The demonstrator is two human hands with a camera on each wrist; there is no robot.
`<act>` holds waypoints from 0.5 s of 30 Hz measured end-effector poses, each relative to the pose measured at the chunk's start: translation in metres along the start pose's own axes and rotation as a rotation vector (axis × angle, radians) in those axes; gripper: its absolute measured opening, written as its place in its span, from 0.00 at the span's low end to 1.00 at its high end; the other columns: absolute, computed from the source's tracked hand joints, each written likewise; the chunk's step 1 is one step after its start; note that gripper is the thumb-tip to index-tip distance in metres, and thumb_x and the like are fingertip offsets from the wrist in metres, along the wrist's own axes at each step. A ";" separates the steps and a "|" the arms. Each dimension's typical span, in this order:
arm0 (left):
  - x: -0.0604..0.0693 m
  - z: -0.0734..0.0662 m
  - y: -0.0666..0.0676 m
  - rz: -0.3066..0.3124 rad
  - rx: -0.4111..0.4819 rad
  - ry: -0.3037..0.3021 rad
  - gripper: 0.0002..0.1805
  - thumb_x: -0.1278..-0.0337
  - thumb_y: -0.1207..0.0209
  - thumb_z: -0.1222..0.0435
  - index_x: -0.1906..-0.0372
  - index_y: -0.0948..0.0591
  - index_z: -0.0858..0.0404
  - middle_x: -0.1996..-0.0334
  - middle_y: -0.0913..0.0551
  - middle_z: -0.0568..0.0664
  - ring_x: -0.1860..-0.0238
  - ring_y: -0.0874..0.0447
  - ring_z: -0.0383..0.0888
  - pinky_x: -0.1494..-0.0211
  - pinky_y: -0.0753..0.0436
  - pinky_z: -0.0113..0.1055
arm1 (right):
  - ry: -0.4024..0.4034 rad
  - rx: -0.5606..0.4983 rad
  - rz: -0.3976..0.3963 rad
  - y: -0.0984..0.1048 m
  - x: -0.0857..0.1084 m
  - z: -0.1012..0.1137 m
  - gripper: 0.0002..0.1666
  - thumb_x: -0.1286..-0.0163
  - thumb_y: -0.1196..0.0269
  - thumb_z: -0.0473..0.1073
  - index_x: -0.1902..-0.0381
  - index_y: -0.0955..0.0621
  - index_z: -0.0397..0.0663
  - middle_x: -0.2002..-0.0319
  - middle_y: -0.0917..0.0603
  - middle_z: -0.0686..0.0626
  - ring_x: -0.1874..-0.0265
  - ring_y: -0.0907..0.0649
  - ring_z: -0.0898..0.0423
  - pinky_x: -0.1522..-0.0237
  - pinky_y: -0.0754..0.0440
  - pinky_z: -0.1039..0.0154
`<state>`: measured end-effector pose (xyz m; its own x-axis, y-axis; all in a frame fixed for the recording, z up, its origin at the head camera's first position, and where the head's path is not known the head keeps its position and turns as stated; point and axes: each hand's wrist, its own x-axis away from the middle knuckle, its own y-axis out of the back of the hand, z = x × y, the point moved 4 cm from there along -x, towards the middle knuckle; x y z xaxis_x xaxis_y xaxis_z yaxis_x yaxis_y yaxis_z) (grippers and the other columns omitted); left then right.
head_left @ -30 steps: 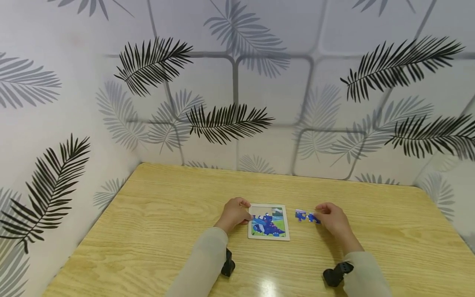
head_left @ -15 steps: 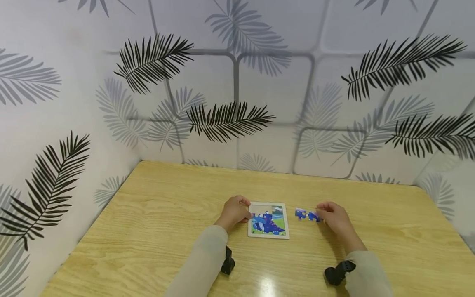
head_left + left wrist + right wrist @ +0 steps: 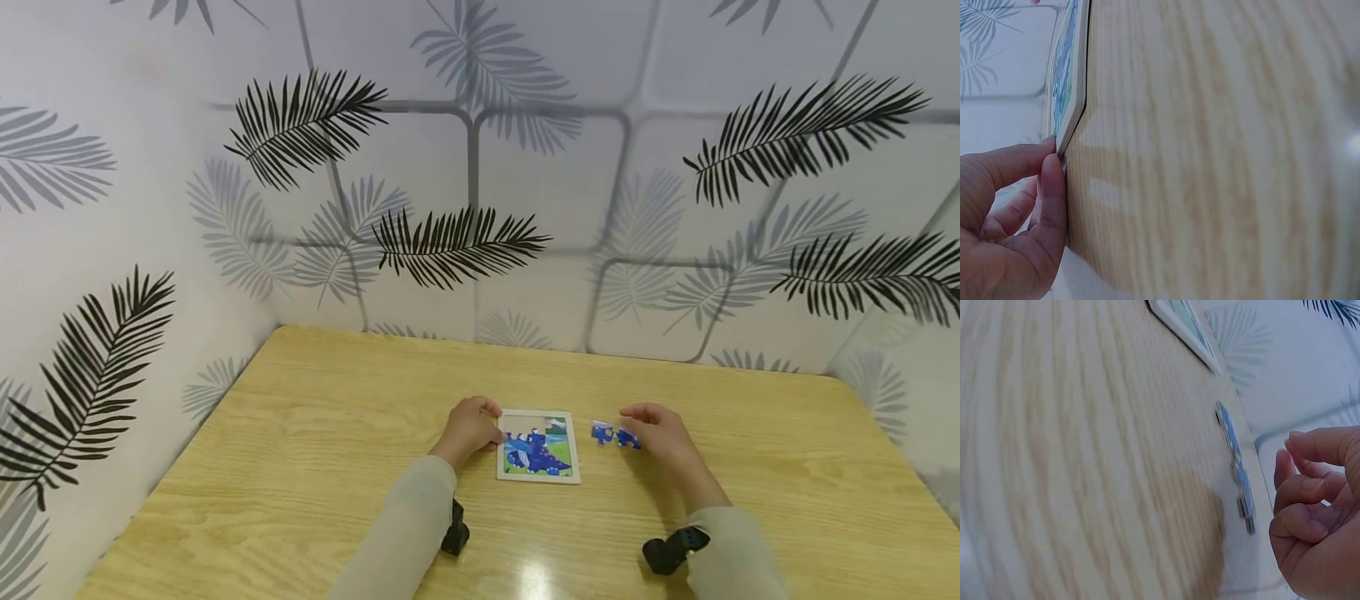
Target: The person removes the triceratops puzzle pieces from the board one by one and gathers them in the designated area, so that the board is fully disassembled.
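A jigsaw puzzle board (image 3: 536, 479) with a pale frame lies on the table, bearing a partly filled blue dinosaur picture. Bare backing shows at its upper left. My left hand (image 3: 468, 429) pinches the board's left edge between thumb and fingers; the left wrist view shows the fingertips (image 3: 1052, 172) at its corner. Two blue jigsaw pieces, a left piece (image 3: 602, 432) and a right piece (image 3: 628, 439), lie side by side to the board's right. Over the right one hovers my right hand (image 3: 660, 433), fingers loosely bent, holding nothing. In the right wrist view, a gap separates that hand (image 3: 1319, 519) from both pieces.
The wooden table (image 3: 337, 392) runs back to a wall (image 3: 540, 292) with a leaf pattern. A black wrist camera (image 3: 455, 529) sits on the left sleeve, another black wrist camera (image 3: 675, 550) on the right.
My right hand has lifted slightly off the right jigsaw piece, which now lies turned close to the other piece. The left hand stays on the puzzle board. The head view has shifted a little.
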<state>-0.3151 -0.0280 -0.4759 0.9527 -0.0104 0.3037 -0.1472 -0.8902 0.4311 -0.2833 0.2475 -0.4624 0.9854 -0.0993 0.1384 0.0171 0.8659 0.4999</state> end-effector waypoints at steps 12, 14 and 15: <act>0.000 0.001 0.001 0.007 0.001 -0.034 0.17 0.59 0.31 0.76 0.60 0.22 0.65 0.75 0.27 0.52 0.83 0.30 0.39 0.80 0.26 0.25 | 0.061 0.049 0.076 -0.047 0.000 0.031 0.13 0.34 0.42 0.34 0.52 0.22 0.37 0.69 0.28 0.47 0.71 0.29 0.53 0.71 0.32 0.64; 0.000 0.002 0.001 0.010 0.000 -0.026 0.17 0.58 0.31 0.76 0.60 0.22 0.65 0.76 0.27 0.51 0.83 0.30 0.39 0.80 0.26 0.25 | 0.061 0.076 0.091 -0.054 0.000 0.034 0.13 0.34 0.41 0.36 0.51 0.22 0.39 0.70 0.28 0.47 0.71 0.30 0.53 0.71 0.33 0.64; 0.000 0.002 0.001 0.009 -0.001 -0.023 0.17 0.58 0.31 0.76 0.60 0.22 0.65 0.76 0.27 0.51 0.83 0.30 0.39 0.80 0.26 0.25 | 0.062 0.091 0.096 -0.057 0.000 0.035 0.14 0.34 0.40 0.37 0.51 0.22 0.40 0.70 0.27 0.47 0.70 0.30 0.53 0.71 0.33 0.64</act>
<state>-0.3148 -0.0296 -0.4771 0.9572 -0.0290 0.2880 -0.1561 -0.8895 0.4295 -0.2902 0.1809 -0.4613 0.9903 0.0148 0.1380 -0.0907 0.8217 0.5627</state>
